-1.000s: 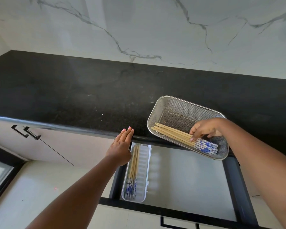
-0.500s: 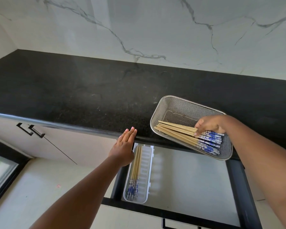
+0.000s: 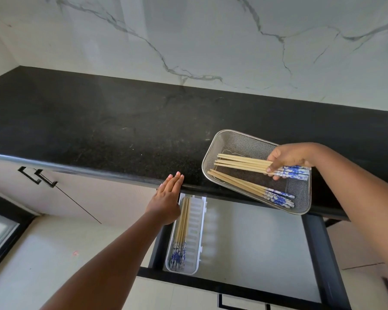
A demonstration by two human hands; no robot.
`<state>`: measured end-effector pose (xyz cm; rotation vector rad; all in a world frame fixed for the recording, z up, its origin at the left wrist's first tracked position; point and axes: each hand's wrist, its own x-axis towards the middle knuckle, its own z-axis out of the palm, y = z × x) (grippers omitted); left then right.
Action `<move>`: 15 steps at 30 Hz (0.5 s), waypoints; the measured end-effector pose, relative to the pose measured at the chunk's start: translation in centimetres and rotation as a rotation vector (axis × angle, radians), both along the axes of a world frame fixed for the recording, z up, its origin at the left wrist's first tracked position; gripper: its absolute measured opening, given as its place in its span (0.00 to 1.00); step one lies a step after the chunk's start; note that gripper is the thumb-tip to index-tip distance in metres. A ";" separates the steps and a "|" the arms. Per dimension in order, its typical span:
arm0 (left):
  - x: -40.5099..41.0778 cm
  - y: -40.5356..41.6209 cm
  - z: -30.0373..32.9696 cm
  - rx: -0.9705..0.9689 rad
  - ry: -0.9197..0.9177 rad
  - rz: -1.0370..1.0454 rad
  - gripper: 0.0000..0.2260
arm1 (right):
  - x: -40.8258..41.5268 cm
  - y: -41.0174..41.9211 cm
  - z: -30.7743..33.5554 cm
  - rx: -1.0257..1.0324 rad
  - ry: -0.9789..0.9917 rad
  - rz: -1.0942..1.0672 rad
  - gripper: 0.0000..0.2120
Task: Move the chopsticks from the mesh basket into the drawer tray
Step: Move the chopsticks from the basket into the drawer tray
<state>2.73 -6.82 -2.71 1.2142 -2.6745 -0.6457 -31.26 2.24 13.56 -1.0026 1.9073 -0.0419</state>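
Observation:
A steel mesh basket (image 3: pixel 240 142) sits at the front edge of the black counter. My right hand (image 3: pixel 288 158) is inside it, shut on a bunch of wooden chopsticks (image 3: pixel 242 163) with blue-and-white ends, lifted off the basket floor. Several more chopsticks (image 3: pixel 238 183) lie in the basket nearer the front. My left hand (image 3: pixel 167 199) is flat, fingers together, at the counter edge above the open drawer. The white drawer tray (image 3: pixel 194 240) lies at the drawer's left side and holds several chopsticks (image 3: pixel 181 231).
The black counter (image 3: pixel 99 130) runs to a white marble wall. The open drawer (image 3: pixel 255 247) has a pale floor and black frame. Black cabinet handles (image 3: pixel 37 177) sit at the left, below the counter edge.
My right hand has closed on a bunch of chopsticks and raised it away from the ones left lying in the basket. My left hand has stayed at the counter edge.

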 end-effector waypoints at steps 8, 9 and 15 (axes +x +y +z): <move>0.0 0.0 0.3 0.023 0.004 -0.006 0.40 | 6.3 5.0 5.0 -0.126 -0.154 0.072 0.04; 0.1 0.0 0.3 0.023 0.001 -0.011 0.40 | 7.7 6.1 5.0 -0.128 -0.178 0.092 0.05; 0.2 0.1 0.6 0.020 -0.002 -0.017 0.45 | 14.6 11.4 0.2 0.096 -0.189 0.231 0.03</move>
